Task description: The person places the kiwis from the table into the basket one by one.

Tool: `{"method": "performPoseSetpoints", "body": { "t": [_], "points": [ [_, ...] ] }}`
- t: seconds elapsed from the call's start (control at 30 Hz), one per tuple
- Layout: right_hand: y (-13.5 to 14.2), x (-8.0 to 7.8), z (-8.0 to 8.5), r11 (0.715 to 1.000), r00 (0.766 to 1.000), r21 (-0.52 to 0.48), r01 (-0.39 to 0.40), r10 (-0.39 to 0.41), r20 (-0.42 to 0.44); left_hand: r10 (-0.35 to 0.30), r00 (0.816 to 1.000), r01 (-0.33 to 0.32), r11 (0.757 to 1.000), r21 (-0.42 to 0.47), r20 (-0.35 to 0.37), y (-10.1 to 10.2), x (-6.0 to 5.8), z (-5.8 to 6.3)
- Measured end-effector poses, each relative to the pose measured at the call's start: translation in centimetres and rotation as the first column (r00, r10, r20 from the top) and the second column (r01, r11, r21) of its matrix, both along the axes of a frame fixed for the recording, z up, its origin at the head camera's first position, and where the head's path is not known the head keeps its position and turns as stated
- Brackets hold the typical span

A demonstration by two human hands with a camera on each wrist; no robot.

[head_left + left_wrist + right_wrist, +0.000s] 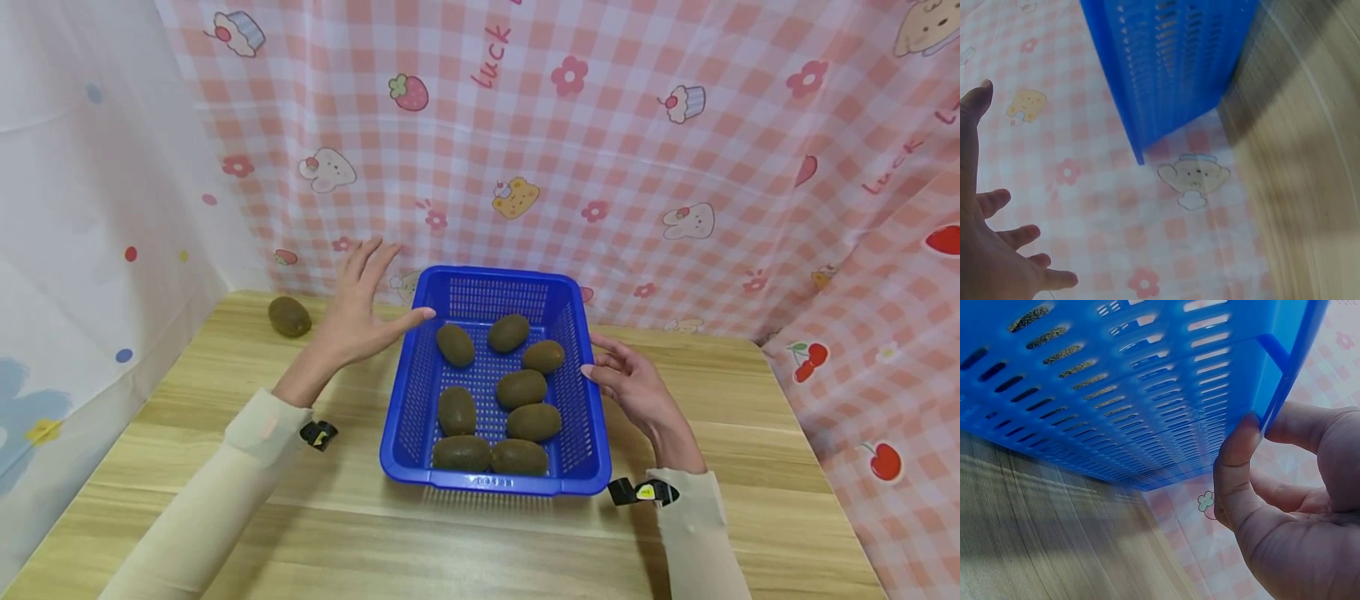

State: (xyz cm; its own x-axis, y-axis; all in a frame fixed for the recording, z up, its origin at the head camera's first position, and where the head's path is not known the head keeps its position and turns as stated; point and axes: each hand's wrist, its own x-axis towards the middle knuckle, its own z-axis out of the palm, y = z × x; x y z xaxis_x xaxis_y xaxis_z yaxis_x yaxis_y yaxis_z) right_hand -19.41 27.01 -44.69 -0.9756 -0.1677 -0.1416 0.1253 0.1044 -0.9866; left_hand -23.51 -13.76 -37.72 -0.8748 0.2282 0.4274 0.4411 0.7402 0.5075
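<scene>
A blue plastic basket (pixel 390 400) with slotted walls stands on the table, several brown kiwis (pixel 522 389) lying in it. My right hand (pixel 637 392) pinches the basket's right rim, thumb on top and fingers curled beneath, as the right wrist view shows up close. Beside the left rim is my left hand (pixel 360 321), its fingers spread and holding nothing. In the left wrist view a gap shows between that hand (pixel 991 250) and the basket wall (pixel 1172 69). One more kiwi (pixel 289 317) lies outside, left of my left hand, near the table's back edge.
The wooden table (pixel 360 542) ends at a pink checked cloth (pixel 480 142) hanging behind it. A white cloth (pixel 97 208) hangs along the left side, and more checked cloth (pixel 892 375) borders the right. Dark straps circle both wrists.
</scene>
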Motion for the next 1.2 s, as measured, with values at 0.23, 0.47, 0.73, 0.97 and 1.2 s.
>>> {"method": "performPoseSetpoints", "body": {
  "t": [0.23,0.47,0.73,0.97,1.2],
  "points": [
    [0.0,0.0,0.0,1.000,1.000,0.004,0.004,-0.004,0.002,0.086,0.996,-0.087,0.992,-0.096,-0.010,-1.3,-0.4,-0.7],
    [0.0,0.0,0.0,1.000,1.000,-0.003,0.002,-0.002,0.000,0.163,0.986,-0.164,0.977,-0.136,-0.017,-2.7,-1.1,-1.7],
    [0.0,0.0,-0.1,1.000,1.000,-0.009,-0.004,0.004,-0.007,0.238,0.971,-0.235,0.965,-0.116,0.017,-4.1,-1.6,-2.3],
    [0.0,-0.1,-0.1,1.000,1.000,0.000,-0.004,0.004,-0.002,0.312,0.947,-0.301,0.945,-0.130,0.078,-5.6,-2.1,-3.1],
    [0.0,-0.1,-0.3,1.000,1.000,-0.007,0.000,0.000,-0.004,0.340,0.929,-0.323,0.938,-0.128,0.147,-7.2,-2.4,-3.9]
  ]
}}
